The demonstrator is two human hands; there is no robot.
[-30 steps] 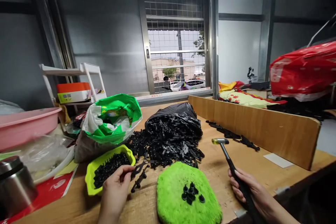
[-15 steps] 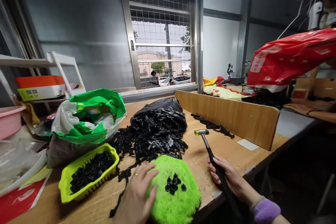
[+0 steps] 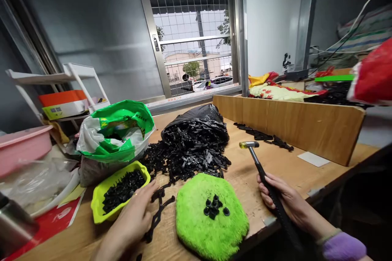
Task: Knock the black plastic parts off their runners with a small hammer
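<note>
My right hand (image 3: 283, 195) grips the black handle of a small mallet (image 3: 255, 159). Its metal head, with a yellow face, points up and to the left above the table. At the near right side of the basket, my left hand (image 3: 136, 212) has its fingers stretched out and no object visible in it. A yellow-green basket (image 3: 95, 208) holds many small black round parts. Beside the fingers lie several black strap-like pieces (image 3: 157, 216). Between my hands sits a fuzzy green pad (image 3: 211, 232), with several black round caps (image 3: 213, 207) clustered on it.
Behind the pad, a black plastic bag (image 3: 200, 114) spills a heap of black strips (image 3: 196, 157). A green and white sack (image 3: 128, 147) stands behind the basket. To the right are a wooden divider board (image 3: 306, 126) and a white card (image 3: 312, 159). A pink basin (image 3: 27, 144) is at left.
My left hand has moved left, off the green pad's edge to beside the basket. My right hand still holds the mallet. The view has shifted; the red bag at right shows less.
</note>
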